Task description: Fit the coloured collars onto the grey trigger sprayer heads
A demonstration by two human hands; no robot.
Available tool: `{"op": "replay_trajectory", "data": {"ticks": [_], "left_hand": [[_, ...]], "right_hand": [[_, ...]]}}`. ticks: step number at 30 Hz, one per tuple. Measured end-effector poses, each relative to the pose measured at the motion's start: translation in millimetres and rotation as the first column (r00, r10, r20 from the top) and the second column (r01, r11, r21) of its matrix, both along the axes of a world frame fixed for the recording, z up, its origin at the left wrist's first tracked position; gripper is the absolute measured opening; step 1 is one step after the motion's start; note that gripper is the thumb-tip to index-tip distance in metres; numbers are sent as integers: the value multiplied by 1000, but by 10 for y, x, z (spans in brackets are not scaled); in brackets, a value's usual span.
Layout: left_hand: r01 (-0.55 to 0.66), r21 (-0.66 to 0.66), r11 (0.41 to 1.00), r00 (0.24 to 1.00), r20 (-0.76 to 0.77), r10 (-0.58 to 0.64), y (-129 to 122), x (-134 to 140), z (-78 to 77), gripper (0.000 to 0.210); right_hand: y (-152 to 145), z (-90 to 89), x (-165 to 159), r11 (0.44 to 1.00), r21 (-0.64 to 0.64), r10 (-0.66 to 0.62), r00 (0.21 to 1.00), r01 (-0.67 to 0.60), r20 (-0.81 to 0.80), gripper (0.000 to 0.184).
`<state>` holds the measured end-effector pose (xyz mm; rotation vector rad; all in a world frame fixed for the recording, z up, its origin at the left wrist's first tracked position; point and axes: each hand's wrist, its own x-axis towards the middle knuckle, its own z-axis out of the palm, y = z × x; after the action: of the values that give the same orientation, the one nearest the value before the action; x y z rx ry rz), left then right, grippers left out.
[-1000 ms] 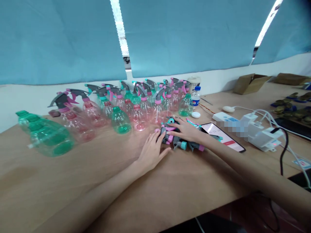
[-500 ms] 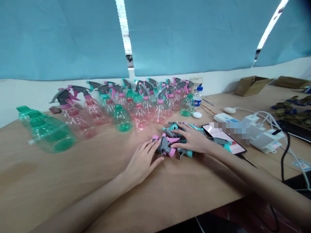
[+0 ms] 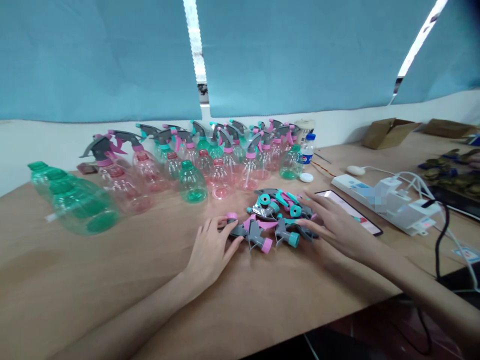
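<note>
A heap of grey trigger spray heads (image 3: 266, 212) with pink and teal parts lies on the table between my hands. My left hand (image 3: 210, 247) rests at its left side, fingers stretched and thumb apart. Its fingertips touch a grey and pink spray head (image 3: 238, 230), partly hidden by the fingers. At the right side, my right hand (image 3: 337, 225) has its fingers spread, their tips at the heap's edge by a grey and teal spray head (image 3: 307, 230). A grey spray head with a pink collar (image 3: 266, 245) and one with a teal collar (image 3: 293, 240) lie in front.
Clear green bottles (image 3: 193, 185) and pink bottles (image 3: 219, 182) stand behind, several with spray heads fitted. A phone (image 3: 339, 200) lies beside my right hand. Farther right are a white power strip (image 3: 352, 187), cables and a cardboard box (image 3: 388, 134). A Pepsi bottle (image 3: 308, 150) stands at the back.
My right hand has moved off the heap to the right, uncovering more spray heads. My left hand has shifted slightly left, and the pink-tipped spray head beside it has moved left too.
</note>
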<state>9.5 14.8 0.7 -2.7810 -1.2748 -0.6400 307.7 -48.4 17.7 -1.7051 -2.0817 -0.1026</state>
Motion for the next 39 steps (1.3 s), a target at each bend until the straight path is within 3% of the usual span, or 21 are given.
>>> {"op": "replay_trajectory", "data": {"ticks": [2, 5, 7, 13, 17, 23, 28, 34, 39], "left_hand": [[-20, -30, 999, 999, 41, 21, 34, 2, -9, 32], [-16, -90, 996, 998, 63, 22, 85, 35, -36, 35], [-9, -110, 994, 998, 61, 15, 112, 77, -54, 36], [-21, -71, 997, 1000, 16, 22, 170, 262, -79, 36], [-35, -59, 998, 999, 23, 36, 221, 401, -100, 40], [3, -75, 997, 994, 107, 5, 207, 439, -61, 41], [237, -88, 967, 968, 108, -228, -16, 274, 40, 51], [149, -195, 970, 989, 21, -147, -117, 179, 6, 67], [146, -263, 954, 989, 8, -149, -40, 319, -31, 68]], "right_hand": [[-161, -145, 153, 997, 41, -61, 996, 58, 62, 61], [-294, -363, 258, 999, -35, 0, 992, 4, 125, 50], [-299, -417, 204, 996, -76, -34, 994, 42, 99, 54], [-211, -174, -210, 971, -223, -114, 987, 85, -118, 61], [-255, -70, -220, 979, -200, -56, 987, 26, -148, 57], [-374, -198, 86, 995, -42, -96, 993, 94, -64, 55], [-457, -360, 243, 988, -93, -116, 992, 120, 47, 62], [-468, -336, 269, 990, -57, -131, 990, 128, -43, 50], [-539, -235, 297, 985, -44, -173, 977, 169, -122, 44]]}}
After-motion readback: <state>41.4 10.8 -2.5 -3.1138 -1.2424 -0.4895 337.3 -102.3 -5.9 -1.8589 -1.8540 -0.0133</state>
